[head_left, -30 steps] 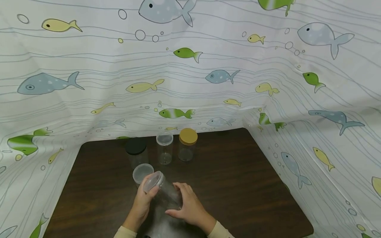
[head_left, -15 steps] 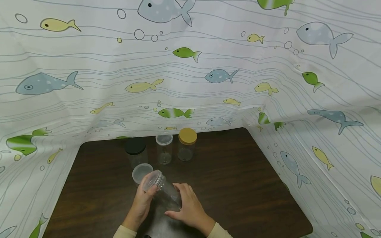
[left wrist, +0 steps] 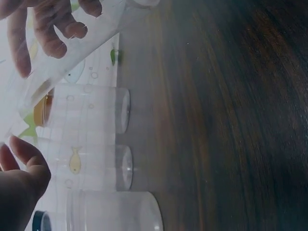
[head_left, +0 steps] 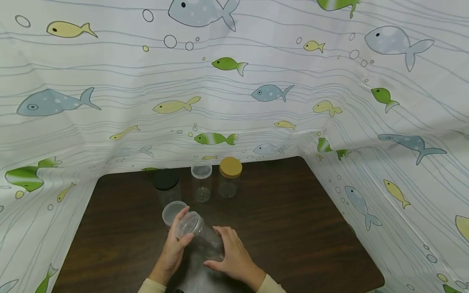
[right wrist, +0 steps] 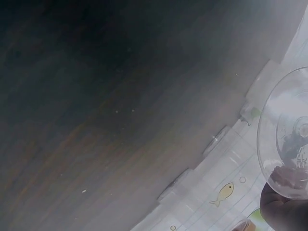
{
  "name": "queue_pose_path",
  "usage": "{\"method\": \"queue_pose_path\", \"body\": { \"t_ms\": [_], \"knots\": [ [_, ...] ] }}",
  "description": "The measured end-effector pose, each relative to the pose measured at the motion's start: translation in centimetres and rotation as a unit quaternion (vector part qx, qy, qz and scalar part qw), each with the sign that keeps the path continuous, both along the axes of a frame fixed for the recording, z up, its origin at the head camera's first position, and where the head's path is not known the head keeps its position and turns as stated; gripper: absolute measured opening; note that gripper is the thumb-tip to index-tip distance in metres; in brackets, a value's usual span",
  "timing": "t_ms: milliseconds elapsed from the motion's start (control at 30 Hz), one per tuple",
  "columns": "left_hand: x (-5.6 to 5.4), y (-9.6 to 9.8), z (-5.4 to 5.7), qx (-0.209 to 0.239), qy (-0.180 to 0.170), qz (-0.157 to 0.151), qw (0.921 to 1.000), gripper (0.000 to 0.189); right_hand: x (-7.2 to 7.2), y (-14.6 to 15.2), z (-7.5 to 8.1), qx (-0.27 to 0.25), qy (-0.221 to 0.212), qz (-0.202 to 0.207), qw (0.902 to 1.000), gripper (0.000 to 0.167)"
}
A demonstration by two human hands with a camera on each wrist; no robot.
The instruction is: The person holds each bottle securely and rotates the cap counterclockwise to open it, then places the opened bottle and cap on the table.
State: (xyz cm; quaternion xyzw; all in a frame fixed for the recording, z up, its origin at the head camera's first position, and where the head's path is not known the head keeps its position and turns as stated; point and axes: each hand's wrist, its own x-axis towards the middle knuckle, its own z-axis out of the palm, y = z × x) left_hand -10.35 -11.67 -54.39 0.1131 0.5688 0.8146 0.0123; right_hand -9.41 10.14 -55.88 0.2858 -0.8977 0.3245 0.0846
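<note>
Both hands hold a clear jar [head_left: 209,242], tilted above the table with its threaded mouth end up and to the left. My left hand [head_left: 172,248] curves its thumb and fingers round that end; the index finger reaches up along the far side. I cannot tell whether a clear lid sits on it. My right hand [head_left: 234,254] grips the jar near its base. In the left wrist view, fingers [left wrist: 53,48] show through the jar wall, and part of the left hand [left wrist: 26,180] is at lower left. The right wrist view shows the round jar base [right wrist: 293,115].
Behind the hands stand a black-lidded jar [head_left: 166,185], a clear-lidded jar [head_left: 202,183], a yellow-lidded jar [head_left: 229,179] and a nearer jar with a translucent lid [head_left: 174,211]. They rest on a dark wooden table [head_left: 293,228]. A fish-patterned curtain [head_left: 234,118] surrounds it.
The left hand's fingers have loosened and shifted round the jar's mouth end, the index finger now straighter. The right hand has kept its hold, and the jar has barely moved.
</note>
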Motion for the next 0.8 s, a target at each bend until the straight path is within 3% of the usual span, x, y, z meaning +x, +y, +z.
{"method": "queue_pose_path", "body": {
  "t_ms": [200, 433, 567, 800],
  "knots": [
    [-0.02, 0.03, -0.24, -0.015, 0.034, 0.028, 0.9989, 0.077, -0.05, 0.04, -0.06, -0.002, 0.003, 0.003, 1.0, 0.096],
    [0.06, 0.28, -0.48, -0.022, 0.068, 0.045, 0.9964, 0.042, -0.09, 0.26, 0.14, -0.008, -0.012, 0.0, 0.9999, 0.093],
    [0.04, 0.39, -0.46, -0.037, 0.087, 0.048, 0.9944, 0.036, -0.08, 0.36, 0.16, -0.005, -0.009, 0.003, 0.9999, 0.094],
    [-0.21, 0.72, -0.27, -0.074, 0.076, 0.129, 0.986, 0.038, 0.03, 0.44, 0.3, -0.009, -0.023, -0.001, 0.9997, 0.094]
  ]
}}
